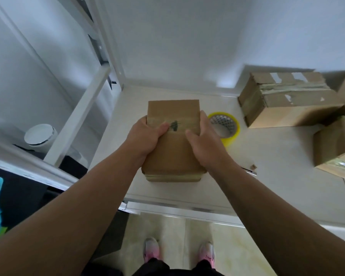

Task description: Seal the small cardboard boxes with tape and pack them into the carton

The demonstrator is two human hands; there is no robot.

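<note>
A tape roll [224, 127] lay just right of the small box [173, 108]. Cardboard boxes [291, 100] crowded the right end of the table [267, 156]; open surface lay between.

Tape roll [226, 127] part-hidden by R hand [204, 145]; rt-edge box [335, 144] cropped.

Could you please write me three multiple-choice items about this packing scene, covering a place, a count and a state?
1. The yellow roll of tape lies: A) on the floor B) on the white table, right of the small brown cardboard box C) atop the box.
2. Hands gripping that box: A) none B) one C) two.
3. The box's flaps are: A) standing open B) closed flat C) torn off.
Answers: B, it lies by the right hand; C, left hand and right hand clasp its sides; B, its top is flat.
</note>
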